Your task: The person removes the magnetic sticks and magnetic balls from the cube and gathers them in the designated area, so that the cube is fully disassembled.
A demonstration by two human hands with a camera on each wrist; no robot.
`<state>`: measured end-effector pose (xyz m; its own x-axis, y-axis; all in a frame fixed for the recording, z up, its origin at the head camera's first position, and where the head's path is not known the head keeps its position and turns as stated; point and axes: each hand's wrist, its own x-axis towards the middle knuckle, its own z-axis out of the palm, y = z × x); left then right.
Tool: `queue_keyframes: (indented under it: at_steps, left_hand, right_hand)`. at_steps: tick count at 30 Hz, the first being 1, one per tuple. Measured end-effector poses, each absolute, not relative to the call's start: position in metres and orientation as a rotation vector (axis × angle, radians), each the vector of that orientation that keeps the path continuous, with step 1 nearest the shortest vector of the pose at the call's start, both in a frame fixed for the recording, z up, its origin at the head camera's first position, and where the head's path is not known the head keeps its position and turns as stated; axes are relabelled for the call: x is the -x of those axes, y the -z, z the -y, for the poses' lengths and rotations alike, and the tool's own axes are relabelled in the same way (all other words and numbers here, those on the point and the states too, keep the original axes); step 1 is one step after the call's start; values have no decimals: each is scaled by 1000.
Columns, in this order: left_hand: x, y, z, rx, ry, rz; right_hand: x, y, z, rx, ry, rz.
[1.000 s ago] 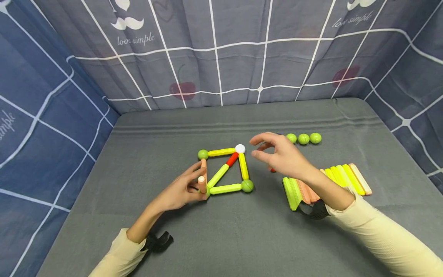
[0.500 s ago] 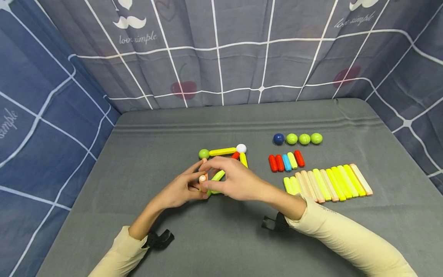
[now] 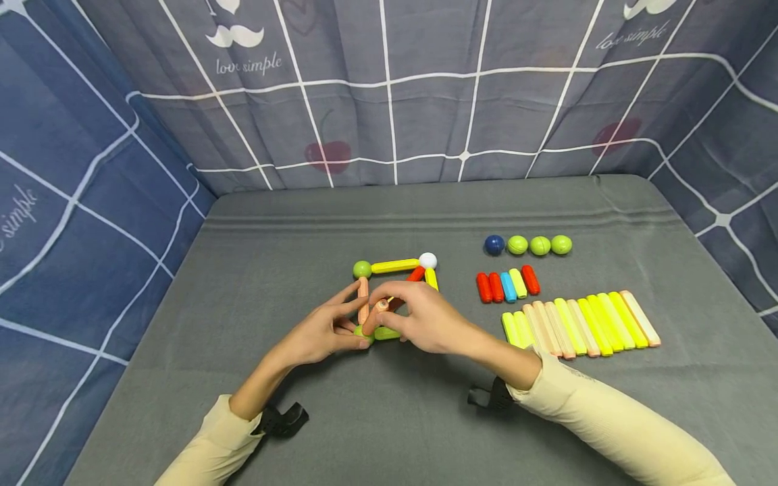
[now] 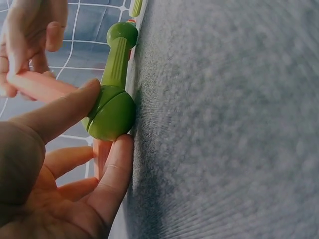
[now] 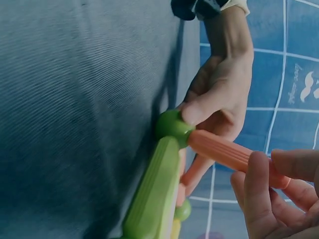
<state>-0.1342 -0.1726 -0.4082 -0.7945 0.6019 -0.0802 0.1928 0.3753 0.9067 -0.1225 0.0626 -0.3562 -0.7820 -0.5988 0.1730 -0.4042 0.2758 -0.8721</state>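
My left hand point(image 3: 319, 334) grips the green ball point(image 4: 110, 113) at the near left corner of a flat frame, between thumb and fingers. From that ball an orange stick point(image 5: 224, 152) rises at a tilt, its free end pinched by my right hand point(image 3: 419, 317). A second orange stick point(image 3: 363, 305) runs along the frame's left side to another green ball point(image 3: 362, 270). A yellow stick point(image 3: 395, 266) links that to a white ball point(image 3: 428, 260). The near light green stick point(image 5: 152, 194) leads off from the held ball. My right hand hides the frame's near right corner in the head view.
Right of the frame lie a blue ball point(image 3: 494, 245) and several green balls point(image 3: 539, 246) in a row. Below them are short rods point(image 3: 508, 287) in red, blue and yellow, then a row of long sticks point(image 3: 577, 327). A checked curtain point(image 3: 425, 121) stands behind the table.
My right hand has come leftward from beside the frame and taken hold of the standing orange stick, which now leans to the right. My left hand has stayed at the corner ball.
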Motion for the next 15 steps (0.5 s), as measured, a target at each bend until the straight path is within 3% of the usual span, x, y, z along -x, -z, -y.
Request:
queue_keyframes:
  at_steps: [15]
  left_hand:
    - [135,411,173,-676,-1385,-2248]
  right_hand:
    - [125,379,-96,749,1485,-2408]
